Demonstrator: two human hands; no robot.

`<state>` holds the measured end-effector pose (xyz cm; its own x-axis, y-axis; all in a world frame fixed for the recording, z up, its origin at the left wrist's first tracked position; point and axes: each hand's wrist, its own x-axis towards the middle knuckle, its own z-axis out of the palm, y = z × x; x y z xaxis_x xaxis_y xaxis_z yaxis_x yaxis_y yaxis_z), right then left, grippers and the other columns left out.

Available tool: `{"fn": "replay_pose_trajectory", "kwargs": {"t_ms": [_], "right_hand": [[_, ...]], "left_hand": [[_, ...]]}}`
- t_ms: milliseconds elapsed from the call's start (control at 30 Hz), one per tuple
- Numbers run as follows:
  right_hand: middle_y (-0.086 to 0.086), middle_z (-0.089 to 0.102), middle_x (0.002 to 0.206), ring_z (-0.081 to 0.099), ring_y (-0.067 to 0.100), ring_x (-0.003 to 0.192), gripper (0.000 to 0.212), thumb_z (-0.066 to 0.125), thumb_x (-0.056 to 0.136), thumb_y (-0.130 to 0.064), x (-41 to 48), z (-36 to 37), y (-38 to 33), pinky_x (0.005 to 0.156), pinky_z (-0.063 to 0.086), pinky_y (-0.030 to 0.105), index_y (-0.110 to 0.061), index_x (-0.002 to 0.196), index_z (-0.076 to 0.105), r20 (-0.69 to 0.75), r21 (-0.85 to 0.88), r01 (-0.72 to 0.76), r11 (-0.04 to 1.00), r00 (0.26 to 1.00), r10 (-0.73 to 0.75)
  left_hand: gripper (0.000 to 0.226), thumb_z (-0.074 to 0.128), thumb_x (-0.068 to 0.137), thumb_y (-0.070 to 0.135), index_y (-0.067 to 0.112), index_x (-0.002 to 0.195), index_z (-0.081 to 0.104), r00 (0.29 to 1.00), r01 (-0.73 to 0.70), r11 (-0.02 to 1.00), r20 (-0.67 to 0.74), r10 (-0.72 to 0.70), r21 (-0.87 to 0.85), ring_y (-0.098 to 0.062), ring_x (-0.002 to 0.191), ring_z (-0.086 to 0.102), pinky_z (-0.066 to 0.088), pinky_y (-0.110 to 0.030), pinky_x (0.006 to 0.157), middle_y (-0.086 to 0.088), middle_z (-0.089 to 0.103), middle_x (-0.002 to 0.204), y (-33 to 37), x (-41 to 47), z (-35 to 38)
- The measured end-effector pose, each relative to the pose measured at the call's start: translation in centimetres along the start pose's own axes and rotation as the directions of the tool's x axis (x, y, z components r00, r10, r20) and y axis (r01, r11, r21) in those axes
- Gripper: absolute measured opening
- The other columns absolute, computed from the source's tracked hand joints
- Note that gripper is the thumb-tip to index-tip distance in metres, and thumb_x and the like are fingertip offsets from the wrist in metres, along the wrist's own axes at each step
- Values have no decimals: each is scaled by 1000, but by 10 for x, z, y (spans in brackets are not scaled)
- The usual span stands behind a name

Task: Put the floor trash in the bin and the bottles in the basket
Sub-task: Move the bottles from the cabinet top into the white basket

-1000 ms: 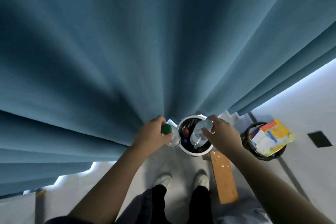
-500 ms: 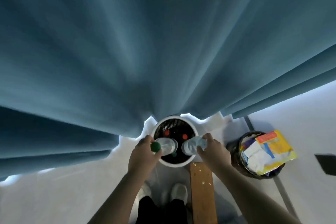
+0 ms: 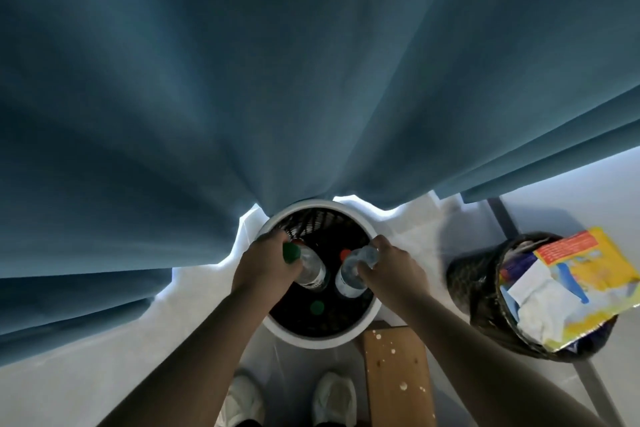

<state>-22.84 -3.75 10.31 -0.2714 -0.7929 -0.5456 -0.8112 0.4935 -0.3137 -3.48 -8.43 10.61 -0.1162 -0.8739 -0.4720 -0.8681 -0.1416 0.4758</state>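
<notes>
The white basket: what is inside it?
In the basket, a green cap and a red cap show. The left hand holds a green-capped bottle, the right hand a clear bottle, covering the rest.

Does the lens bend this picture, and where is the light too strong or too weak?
Head view: the wide lens fans the curtain folds outward; the floor under the hem glares white; inside the basket it is nearly black; the left hand and right hand look dim.
</notes>
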Motion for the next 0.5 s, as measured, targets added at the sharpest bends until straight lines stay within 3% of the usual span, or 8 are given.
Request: {"fn": "replay_pose_trajectory", "kwargs": {"t_ms": [133, 500], "right_hand": [[6, 65, 109, 62, 30, 96, 42, 51, 87, -41, 26, 12, -3, 68, 44, 31, -22, 125, 48, -28, 27, -19, 999, 999, 20], [3, 66, 98, 61, 28, 90, 35, 51, 86, -41, 58, 20, -17, 69, 45, 30, -21, 116, 52, -71, 17, 68, 998, 995, -67]], "left_hand": [[24, 62, 81, 28, 14, 101, 57, 999, -38, 998, 36, 36, 55, -25, 93, 57, 44, -30, 72, -4, 59, 100, -3, 22, 22], [32, 57, 89, 30, 16, 118, 53, 987, -117, 964, 135, 86, 241, -26, 106, 57, 50, -37, 84, -6, 56, 118, -25, 54, 71]]}}
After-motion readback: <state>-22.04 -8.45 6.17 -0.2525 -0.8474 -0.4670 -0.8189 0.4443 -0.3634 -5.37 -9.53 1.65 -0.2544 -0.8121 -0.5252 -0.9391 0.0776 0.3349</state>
